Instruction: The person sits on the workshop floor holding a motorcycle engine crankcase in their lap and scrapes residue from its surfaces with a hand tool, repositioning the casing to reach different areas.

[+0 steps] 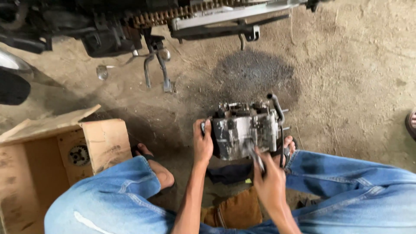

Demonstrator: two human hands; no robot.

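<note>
A greasy metal engine block (245, 129) with a black rubber hose (277, 108) on its right side stands on the dirt floor between my knees. My left hand (202, 142) grips the block's left side. My right hand (268, 180) is closed around a thin metal tool (256, 159) whose tip touches the block's lower front. Both my legs wear blue jeans (346, 186).
An open cardboard box (65, 147) with a small gear inside sits at the left. A motorcycle's underside with chain (173, 15), kickstand (164, 73) and footpeg fills the top. A dark oil stain (255, 71) spreads beyond the block. Dark and brown cloth (236, 208) lies beneath it. Another person's foot (411, 123) shows at the right edge.
</note>
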